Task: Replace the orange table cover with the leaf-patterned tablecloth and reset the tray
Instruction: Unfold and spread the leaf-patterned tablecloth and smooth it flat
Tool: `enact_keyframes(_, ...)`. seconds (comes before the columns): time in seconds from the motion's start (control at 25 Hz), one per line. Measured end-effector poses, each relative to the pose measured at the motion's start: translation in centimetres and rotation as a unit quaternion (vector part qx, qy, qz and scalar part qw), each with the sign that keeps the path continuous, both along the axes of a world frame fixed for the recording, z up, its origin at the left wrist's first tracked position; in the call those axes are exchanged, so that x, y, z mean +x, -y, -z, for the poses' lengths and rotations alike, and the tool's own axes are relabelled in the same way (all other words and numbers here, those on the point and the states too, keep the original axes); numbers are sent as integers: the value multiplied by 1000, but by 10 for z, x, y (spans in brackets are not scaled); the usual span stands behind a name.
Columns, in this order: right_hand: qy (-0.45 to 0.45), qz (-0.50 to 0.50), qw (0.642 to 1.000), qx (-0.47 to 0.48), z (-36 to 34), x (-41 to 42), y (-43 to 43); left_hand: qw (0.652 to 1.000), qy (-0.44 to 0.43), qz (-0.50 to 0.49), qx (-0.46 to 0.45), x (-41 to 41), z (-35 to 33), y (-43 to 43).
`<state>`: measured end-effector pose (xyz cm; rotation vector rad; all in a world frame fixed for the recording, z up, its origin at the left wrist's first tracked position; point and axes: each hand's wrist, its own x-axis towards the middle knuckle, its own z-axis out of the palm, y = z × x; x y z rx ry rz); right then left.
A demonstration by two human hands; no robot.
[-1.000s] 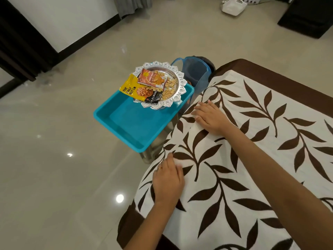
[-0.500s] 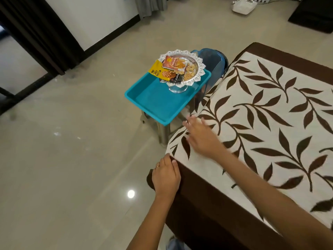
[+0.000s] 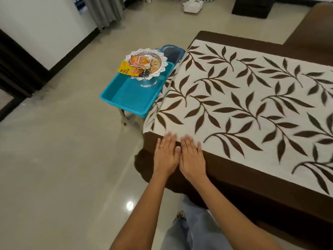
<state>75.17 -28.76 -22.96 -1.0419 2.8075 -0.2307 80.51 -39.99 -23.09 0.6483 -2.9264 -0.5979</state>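
Observation:
The leaf-patterned tablecloth (image 3: 243, 109), cream with brown leaves and a dark brown border, lies spread over the table. My left hand (image 3: 165, 156) and my right hand (image 3: 192, 157) rest flat, side by side, on the brown border at the near left corner, fingers extended and holding nothing. A turquoise tray (image 3: 126, 98) stands on a small stool just left of the table. In the tray's far end sits a silver footed bowl (image 3: 146, 69) with snack packets. No orange cover is in view.
A blue bin (image 3: 172, 52) stands behind the tray against the table's far left corner. A white basket (image 3: 192, 5) and a dark box (image 3: 252, 6) sit on the tiled floor at the back. Open floor lies to the left. My jeans-clad legs are below.
My view has pulled back from the table. My right hand slid from the cloth's left edge down to the near corner beside my left hand. Both now lie flat together.

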Motion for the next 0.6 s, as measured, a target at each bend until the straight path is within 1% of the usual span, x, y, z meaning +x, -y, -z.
enact_keyframes(0.12, 7, 63, 998, -5, 2, -7, -52, 999, 6, -8, -34, 3, 7, 4)
enact_keyframes(0.28, 4, 142, 990, -3, 0, -27, -158, 999, 27, -8, -37, 0, 3, 3)
enact_keyframes(0.36, 7, 178, 984, -6, -2, -33, -206, 997, 51, -35, -42, -4, -2, -6)
enact_keyframes(0.44, 19, 202, 979, -17, -6, -34, -224, 995, 60, -52, -60, -17, -9, -30)
enact_keyframes(0.48, 24, 206, 978, -23, -8, -35, -223, 997, 45, -23, -58, -26, -14, -50)
enact_keyframes(0.52, 26, 205, 978, -28, -8, -36, -220, 998, 23, 39, -48, -38, -17, -76)
enact_keyframes(0.6, 30, 190, 981, -38, -8, -41, -214, 984, 0, 176, -23, -62, -15, -130)
